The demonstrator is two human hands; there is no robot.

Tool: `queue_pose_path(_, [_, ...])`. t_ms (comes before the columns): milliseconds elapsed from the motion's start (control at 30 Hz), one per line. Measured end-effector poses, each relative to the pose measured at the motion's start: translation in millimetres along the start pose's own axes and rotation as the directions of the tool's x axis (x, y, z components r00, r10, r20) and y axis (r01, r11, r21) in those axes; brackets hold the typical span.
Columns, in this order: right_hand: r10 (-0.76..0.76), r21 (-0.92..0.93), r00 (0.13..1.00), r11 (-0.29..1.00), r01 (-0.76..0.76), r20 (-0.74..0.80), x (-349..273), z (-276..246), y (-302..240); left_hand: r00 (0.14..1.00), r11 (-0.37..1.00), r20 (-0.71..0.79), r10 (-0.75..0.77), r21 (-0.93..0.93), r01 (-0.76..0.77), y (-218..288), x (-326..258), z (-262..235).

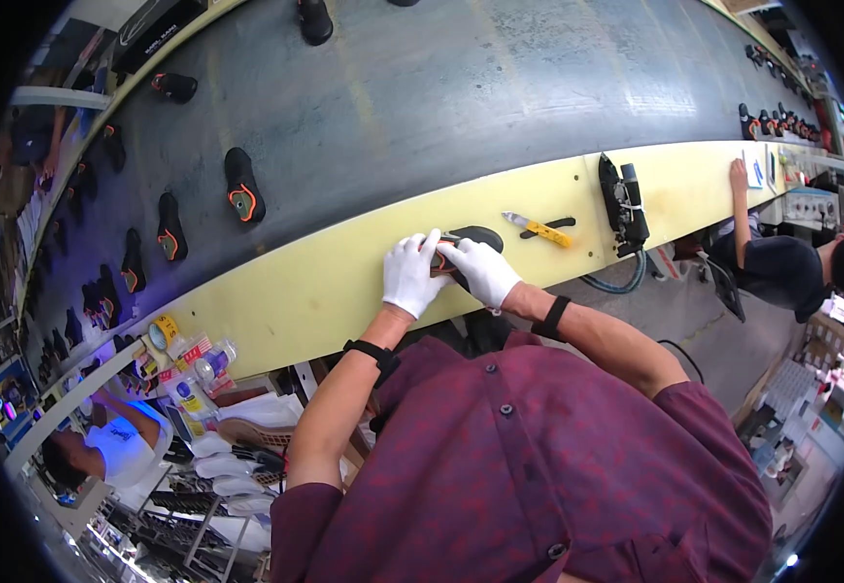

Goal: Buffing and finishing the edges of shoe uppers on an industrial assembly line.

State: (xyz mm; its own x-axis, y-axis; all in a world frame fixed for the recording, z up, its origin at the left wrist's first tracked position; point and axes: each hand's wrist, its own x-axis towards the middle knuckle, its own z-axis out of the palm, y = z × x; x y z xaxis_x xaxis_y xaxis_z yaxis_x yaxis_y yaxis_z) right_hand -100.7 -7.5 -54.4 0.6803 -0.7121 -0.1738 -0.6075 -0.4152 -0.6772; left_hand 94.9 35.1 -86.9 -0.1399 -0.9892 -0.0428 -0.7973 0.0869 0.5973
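Observation:
A dark shoe (480,236) with orange trim lies at the near side of the pale yellow bench (325,291). White-gloved, my left hand (410,276) is closed on its left end, thumb and fingers at the opening. My right hand (481,270), also gloved, grips the same shoe from the right, close beside the left. Both hands hide much of the shoe's middle. Just right of them lie a yellow-handled cutter (539,228) and a black tool (560,224) partly under it.
Beyond the bench runs a wide grey conveyor belt (422,87); a black shoe with orange trim (244,187) and several more stand on it. A black clamp-like device (623,206) with a hose sits at right. Plastic bottles (216,360) stand at left. Other people work at both sides.

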Motion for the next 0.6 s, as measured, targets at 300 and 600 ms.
queue_pose_path(300, [0.239, 0.464, 0.949, 0.878, -0.120, -0.207, -48.8, 16.0, 45.4, 0.999, 0.999, 0.014, 0.038, 0.030, -0.038, 4.9, -0.1, 2.4])
queue_pose_path(600, [0.336, 0.417, 0.916, 0.881, -0.224, -0.217, 12.7, 6.6, 24.5, 0.996, 0.996, -0.022, 0.083, 0.019, -0.082, 3.0, -2.1, 13.8])
